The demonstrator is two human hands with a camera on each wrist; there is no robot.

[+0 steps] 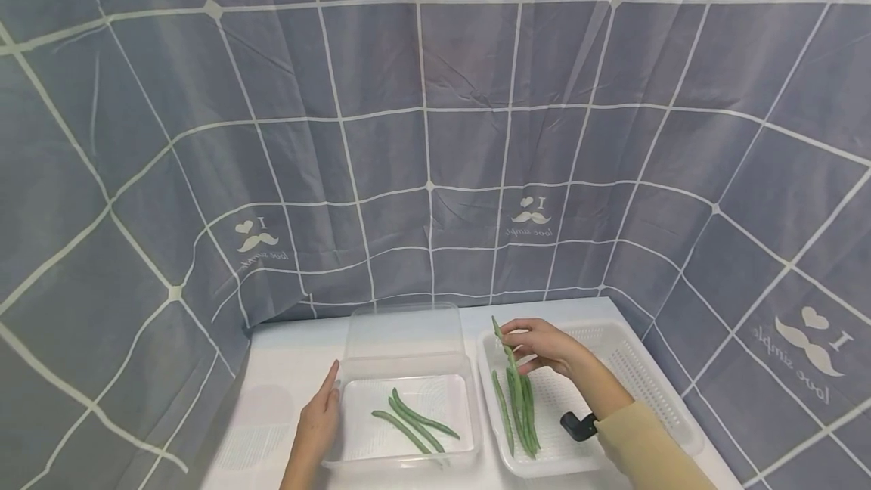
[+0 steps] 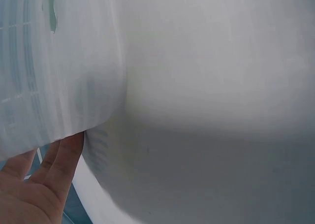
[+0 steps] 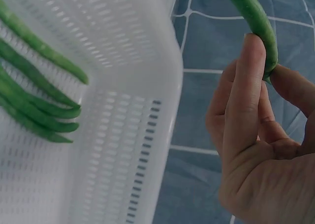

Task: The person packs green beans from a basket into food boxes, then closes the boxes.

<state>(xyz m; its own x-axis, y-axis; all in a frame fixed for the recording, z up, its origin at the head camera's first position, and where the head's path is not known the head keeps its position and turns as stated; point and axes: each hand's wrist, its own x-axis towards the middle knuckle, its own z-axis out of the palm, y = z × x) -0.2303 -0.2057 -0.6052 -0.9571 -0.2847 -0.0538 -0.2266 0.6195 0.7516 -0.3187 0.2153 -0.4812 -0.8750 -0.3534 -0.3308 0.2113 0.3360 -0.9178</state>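
A green bean [image 3: 256,24] is pinched by one end between the thumb and fingertips of my right hand [image 1: 544,344]. The hand is over the far left part of a white perforated basket [image 1: 599,467], where several more green beans [image 1: 517,414] lie lengthwise. On the left, my left hand [image 1: 318,418] rests with extended fingers against the side of a clear plastic container [image 1: 474,407]. Close up in the left wrist view, its fingers [image 2: 69,157] touch the container's wall. Inside the container lie 3 green beans [image 1: 415,423], side by side at a slant.
A clear lid-like plastic piece [image 1: 404,335] lies behind the container. The white table [image 1: 261,369] meets a grey-blue curtain [image 1: 469,150] with white grid lines at the back and sides. On my right wrist is a black camera mount [image 1: 578,426].
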